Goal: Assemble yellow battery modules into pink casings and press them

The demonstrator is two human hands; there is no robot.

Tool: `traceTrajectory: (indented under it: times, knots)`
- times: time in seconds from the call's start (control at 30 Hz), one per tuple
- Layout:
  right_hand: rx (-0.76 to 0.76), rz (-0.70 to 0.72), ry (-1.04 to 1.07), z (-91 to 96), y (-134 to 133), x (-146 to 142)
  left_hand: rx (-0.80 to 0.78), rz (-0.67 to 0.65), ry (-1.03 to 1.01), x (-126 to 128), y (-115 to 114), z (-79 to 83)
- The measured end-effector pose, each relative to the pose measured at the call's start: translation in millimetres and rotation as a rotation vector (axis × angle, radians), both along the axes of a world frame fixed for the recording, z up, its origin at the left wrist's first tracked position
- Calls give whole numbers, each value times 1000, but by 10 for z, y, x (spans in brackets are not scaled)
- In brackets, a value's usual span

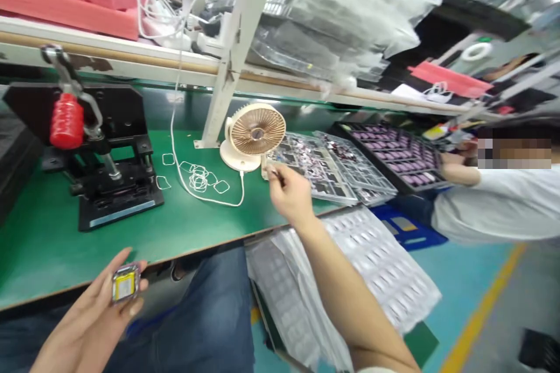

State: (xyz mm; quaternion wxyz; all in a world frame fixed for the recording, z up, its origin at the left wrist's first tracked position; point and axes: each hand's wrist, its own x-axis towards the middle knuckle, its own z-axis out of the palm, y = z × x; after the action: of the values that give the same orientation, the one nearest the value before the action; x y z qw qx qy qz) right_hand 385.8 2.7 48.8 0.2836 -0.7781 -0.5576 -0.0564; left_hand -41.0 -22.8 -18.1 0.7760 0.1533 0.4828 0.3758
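Small square device (125, 284): lay in the left hand's grasp, its yellow face with a pale middle turned up.
Left hand (94, 309): was palm up, thumb and fingers closed lightly around the device's edges.
Right hand (291, 189): reached over the green bench (210, 218), fingers curled nearly closed; whether they gripped anything could not be told.
Fan (258, 131): stood just beyond the right fingers, slightly to their left.
White loops (199, 178): were scattered left of the right fingers, beyond the left.
Red-handled press (67, 122): stood ahead of the left fingers, well apart.
Clear trays (324, 169): held small parts just right of the right fingers.
Co-worker (499, 204): sat farther right, in white.
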Motion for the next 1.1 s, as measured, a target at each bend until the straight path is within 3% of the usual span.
traceTrajectory:
  times: [0.1,0.2,0.33,0.47,0.63,0.87,1.1]
  knots:
    - [-153,-228,-86,227,-6,826,0,-20,5,-14,19,-129]
    - [-330,-373,-125,382,156,1554,0,-18,6,86,-30,-113]
    - [-541,-376,-151,373,414,2059,-14,-41,-15,296,-137,31]
    - [-694,-299,-166,290,561,2238,-27,-40,-26,416,-232,141]
    - [-746,-219,-214,261,579,2345,-10,-40,3,405,-296,165]
    - [-714,-150,-311,214,531,2323,-36,-50,-43,359,-309,-12]
    - [-670,-196,-374,182,495,2264,-51,-64,-60,287,-347,-154]
